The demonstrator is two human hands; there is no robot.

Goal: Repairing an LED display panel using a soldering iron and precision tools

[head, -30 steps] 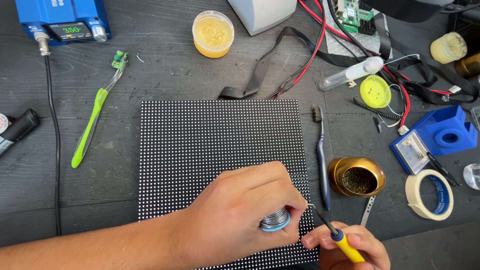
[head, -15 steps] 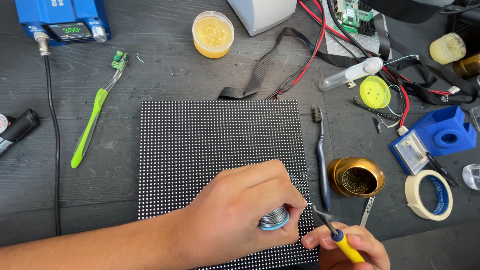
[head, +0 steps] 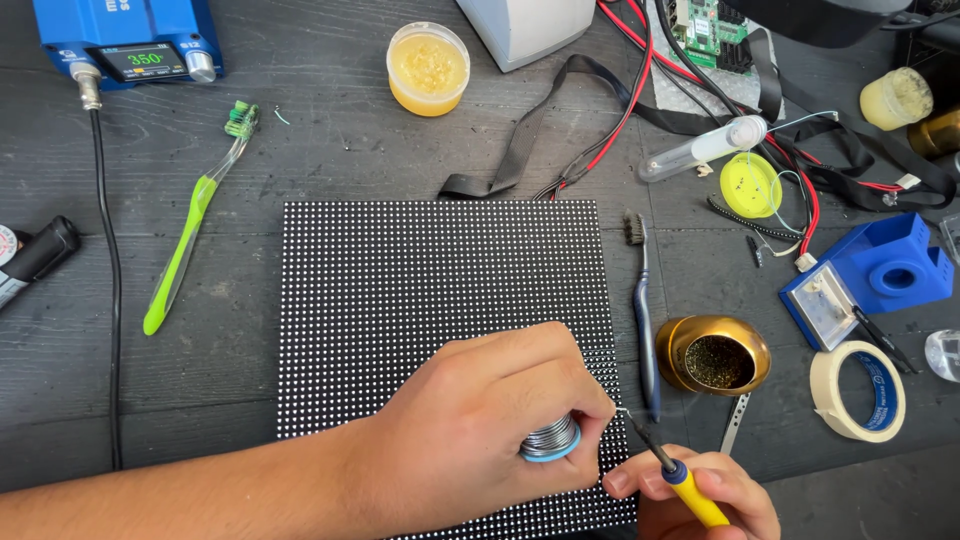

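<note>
A black square panel (head: pixel 420 300) covered in rows of small white dots lies flat on the dark wooden table. My left hand (head: pixel 480 420) rests on the panel's lower right part, closed around a small spool of solder wire (head: pixel 550 440) with a blue rim. My right hand (head: pixel 700 495) is at the bottom edge, gripping a soldering iron (head: pixel 670 470) with a yellow and blue handle. The iron's tip points up-left and meets the wire end near the panel's right edge.
A blue soldering station (head: pixel 125 45) with its cable stands far left. A green toothbrush (head: pixel 195 220), a dark blue brush (head: pixel 645 320), a gold tip-cleaner pot (head: pixel 712 355), a tape roll (head: pixel 858 392), a blue stand (head: pixel 880 275), a flux jar (head: pixel 428 68) and tangled cables (head: pixel 700 100) surround the panel.
</note>
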